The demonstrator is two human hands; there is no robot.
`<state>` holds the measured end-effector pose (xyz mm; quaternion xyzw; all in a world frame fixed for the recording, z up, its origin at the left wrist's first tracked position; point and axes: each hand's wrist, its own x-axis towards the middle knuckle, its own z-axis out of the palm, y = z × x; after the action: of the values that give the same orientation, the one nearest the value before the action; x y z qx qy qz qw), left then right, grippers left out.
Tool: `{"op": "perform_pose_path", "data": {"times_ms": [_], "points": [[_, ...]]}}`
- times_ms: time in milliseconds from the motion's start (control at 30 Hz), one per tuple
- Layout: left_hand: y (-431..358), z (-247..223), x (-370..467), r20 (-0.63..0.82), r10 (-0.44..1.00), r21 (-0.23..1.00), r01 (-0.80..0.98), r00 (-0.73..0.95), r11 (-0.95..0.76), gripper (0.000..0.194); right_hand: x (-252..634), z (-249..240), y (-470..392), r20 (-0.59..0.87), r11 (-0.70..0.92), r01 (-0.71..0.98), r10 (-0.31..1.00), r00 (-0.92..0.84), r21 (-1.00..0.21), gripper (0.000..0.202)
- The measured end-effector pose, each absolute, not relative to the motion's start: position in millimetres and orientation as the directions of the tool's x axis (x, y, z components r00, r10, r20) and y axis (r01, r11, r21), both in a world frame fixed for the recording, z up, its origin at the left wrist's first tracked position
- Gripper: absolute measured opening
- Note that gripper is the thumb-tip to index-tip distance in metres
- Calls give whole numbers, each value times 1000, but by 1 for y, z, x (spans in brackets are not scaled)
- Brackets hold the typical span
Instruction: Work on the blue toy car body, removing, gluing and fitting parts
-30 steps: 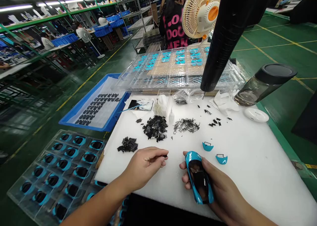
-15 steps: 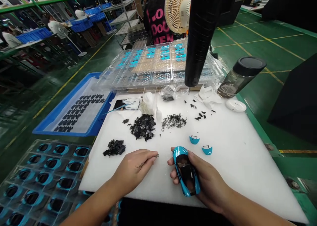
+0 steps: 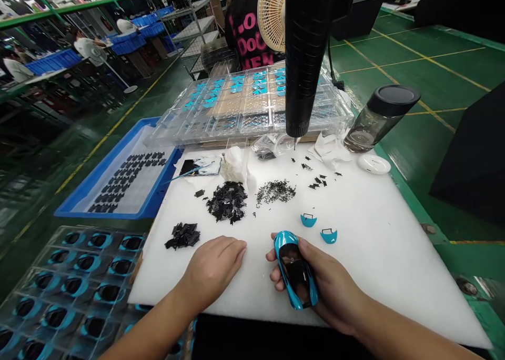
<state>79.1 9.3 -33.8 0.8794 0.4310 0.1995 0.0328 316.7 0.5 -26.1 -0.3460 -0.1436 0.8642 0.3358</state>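
We looked past a green floor to a white-topped bench, with clear trays at its far edge and a blue tray off its left side. A black tool hung over the far part. Our left grip sat near the front edge, fingers bent inward; the tips were turned from view, so we could not tell whether they had hold of anything. Our right grip was closed around a blue-and-black toy car, which lay between thumb and fingers: the thumb along its right flank, the fingertips showing at its left, the dark roof facing up. Beyond, we saw a large heap of black pieces, a smaller heap and a scatter of tiny black parts.
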Motion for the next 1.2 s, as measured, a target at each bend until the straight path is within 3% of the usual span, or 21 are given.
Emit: {"op": "perform_pose_path", "data": {"times_ms": [167, 367, 500, 833, 967, 1200], "points": [[11, -35, 80, 263, 779, 269, 732, 570, -626, 9, 317, -25, 2, -513, -738, -499, 674, -531, -454, 46], [6, -27, 78, 268, 877, 523, 703, 400, -481, 13, 317, -28, 1, -503, -738, -461, 674, -541, -493, 49], [6, -22, 79, 231, 907, 602, 680, 352, -417, 9, 316, -28, 1, -493, -720, -514, 694, -525, -465, 41], [7, -18, 81, 370, 829, 551, 619, 420, -560, 36, 316, -26, 1, -527, -755, -473, 656, -541, -454, 55], [6, -22, 80, 402, 832, 535, 640, 382, -552, 26, 316, -27, 0, -519, -733, -539, 678, -521, -416, 45], [4, -20, 80, 499, 777, 554, 548, 383, -626, 23, 317, -28, -2, -529, -737, -522, 674, -516, -429, 46]]}}
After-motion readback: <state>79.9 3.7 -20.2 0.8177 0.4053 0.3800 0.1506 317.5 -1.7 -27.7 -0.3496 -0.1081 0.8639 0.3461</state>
